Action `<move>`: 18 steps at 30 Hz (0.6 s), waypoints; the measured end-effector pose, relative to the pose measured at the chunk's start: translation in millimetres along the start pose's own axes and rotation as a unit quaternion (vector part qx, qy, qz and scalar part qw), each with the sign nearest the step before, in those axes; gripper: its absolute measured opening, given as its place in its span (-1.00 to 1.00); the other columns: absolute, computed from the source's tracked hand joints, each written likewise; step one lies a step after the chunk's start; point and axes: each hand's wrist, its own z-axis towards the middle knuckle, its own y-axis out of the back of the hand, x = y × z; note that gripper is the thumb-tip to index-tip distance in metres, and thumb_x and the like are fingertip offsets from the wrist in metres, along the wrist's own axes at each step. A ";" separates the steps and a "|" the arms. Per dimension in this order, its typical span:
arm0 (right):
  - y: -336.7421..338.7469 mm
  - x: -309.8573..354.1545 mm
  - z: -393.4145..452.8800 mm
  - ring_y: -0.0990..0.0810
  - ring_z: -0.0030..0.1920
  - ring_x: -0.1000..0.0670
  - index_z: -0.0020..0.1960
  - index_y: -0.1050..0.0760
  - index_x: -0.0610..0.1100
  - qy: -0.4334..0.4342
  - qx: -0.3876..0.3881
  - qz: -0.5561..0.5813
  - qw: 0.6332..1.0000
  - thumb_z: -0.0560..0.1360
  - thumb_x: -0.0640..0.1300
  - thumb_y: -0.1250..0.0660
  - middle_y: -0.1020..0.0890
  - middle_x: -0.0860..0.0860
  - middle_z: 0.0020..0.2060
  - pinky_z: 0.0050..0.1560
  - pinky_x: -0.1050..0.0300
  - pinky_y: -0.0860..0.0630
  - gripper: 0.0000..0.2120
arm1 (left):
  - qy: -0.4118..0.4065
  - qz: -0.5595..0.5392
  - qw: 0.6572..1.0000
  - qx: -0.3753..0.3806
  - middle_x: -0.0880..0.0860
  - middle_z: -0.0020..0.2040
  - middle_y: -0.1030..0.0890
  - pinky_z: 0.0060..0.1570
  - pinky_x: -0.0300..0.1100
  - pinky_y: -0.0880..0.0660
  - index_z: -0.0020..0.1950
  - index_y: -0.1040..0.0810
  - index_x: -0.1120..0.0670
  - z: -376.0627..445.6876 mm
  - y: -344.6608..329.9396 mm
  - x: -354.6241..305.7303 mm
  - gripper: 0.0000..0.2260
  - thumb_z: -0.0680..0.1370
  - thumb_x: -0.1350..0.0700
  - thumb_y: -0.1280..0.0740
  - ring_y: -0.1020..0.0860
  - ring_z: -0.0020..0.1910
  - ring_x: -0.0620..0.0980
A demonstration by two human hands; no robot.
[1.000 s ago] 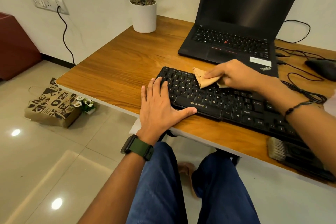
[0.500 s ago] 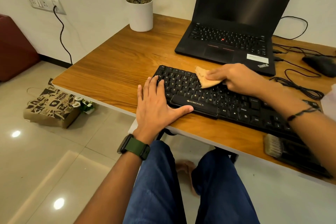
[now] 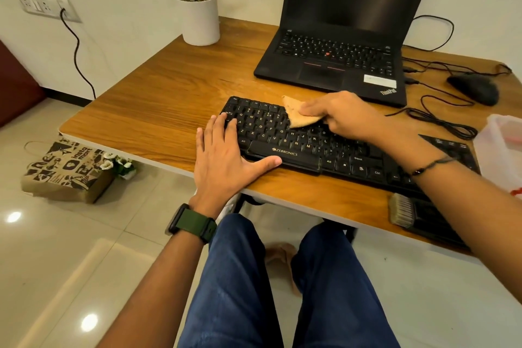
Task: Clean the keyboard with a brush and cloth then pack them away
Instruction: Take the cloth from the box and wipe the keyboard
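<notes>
From my remote seat I count one black Zebronics keyboard (image 3: 305, 144) on the wooden desk (image 3: 147, 110), one tan cloth (image 3: 299, 115), one flat paintbrush (image 3: 406, 213), one open ThinkPad laptop (image 3: 339, 36), one black mouse (image 3: 474, 87), one white plant pot (image 3: 201, 19) and two hands at work. The right hand (image 3: 341, 114) pinches the folded cloth, fingers curled over it, pressing it onto the upper letter rows near the keyboard's middle; one corner of the cloth pokes out to the left of the fingertips. The left hand (image 3: 223, 158) lies flat with fingers straight and spread, fingertips on the keyboard's left end, thumb stretched along its front edge below the spacebar. The paintbrush lies untouched on the desk's near edge, right of the keyboard and under the right forearm, well apart from both hands. One printed paper bag (image 3: 67, 169) sits on the tiled floor.
</notes>
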 end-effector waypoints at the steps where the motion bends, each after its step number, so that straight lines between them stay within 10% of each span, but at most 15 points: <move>1: 2.6 -6.7 -8.4 -0.39 0.35 -0.02 0.31 -0.45 -0.11 -0.009 0.008 -0.005 1.000 0.43 -0.47 -0.19 -0.50 -0.03 0.29 0.37 0.16 -0.20 -0.49 | -0.001 -0.002 1.000 -0.001 0.09 0.51 -0.10 0.44 -0.02 0.18 0.46 -0.15 0.12 0.1 -0.3 0.2 0.10 0.12 -0.57 0.03 0.04 0.50 0.04; 18: 4.3 10.5 -11.7 -0.38 0.36 -0.02 0.31 -0.44 -0.11 -0.010 0.004 -0.020 1.000 0.42 -0.46 -0.18 -0.48 -0.03 0.31 0.37 0.12 -0.21 -0.49 | -0.002 -0.003 1.000 0.008 0.09 0.51 -0.08 0.44 -0.01 0.18 0.47 -0.14 0.13 -0.5 2.4 -1.4 0.10 0.15 -0.58 -0.12 0.04 0.50 0.04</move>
